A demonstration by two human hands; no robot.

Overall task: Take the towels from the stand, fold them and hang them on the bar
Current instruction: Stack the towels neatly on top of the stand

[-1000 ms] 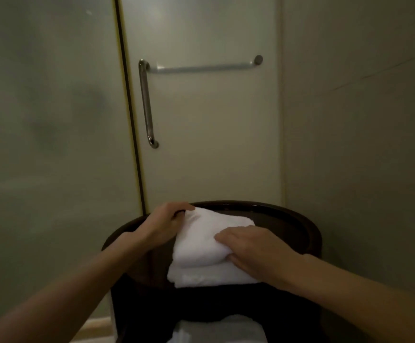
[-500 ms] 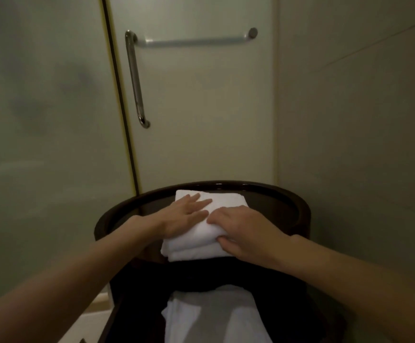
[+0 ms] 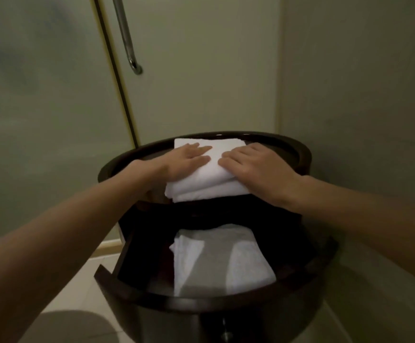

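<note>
Towels lay at two levels of the dark round stand (image 3: 300, 151). Nearest, at lower centre of the frame, the lower towel (image 3: 221, 258) sat loosely folded on the stand's lower shelf, untouched. Far more of it showed than a second before, because the view had tipped downward.

Above it, at mid-frame, the folded towel (image 3: 196, 189) rested on the stand's top surface, its near edge at the rim. A second earlier the left hand (image 3: 184, 160) had gripped the towel's far left corner. Now it lay flat on top, its fingers (image 3: 201, 151) straight and slightly spread, pressing down. The right hand (image 3: 256, 169) covered the towel's right side as before, its fingers (image 3: 228, 160) close together and a little bent, tips on the cloth. Whether the thumb was tucked under the edge could not be told.

So the fold looked finished and was being smoothed. The likely next step was to lift this towel for hanging.

Farthest, at upper left, only the lower end of the vertical door handle (image 3: 127, 45) showed. The horizontal bar, seen half a second earlier, had left the frame at the top.
</note>
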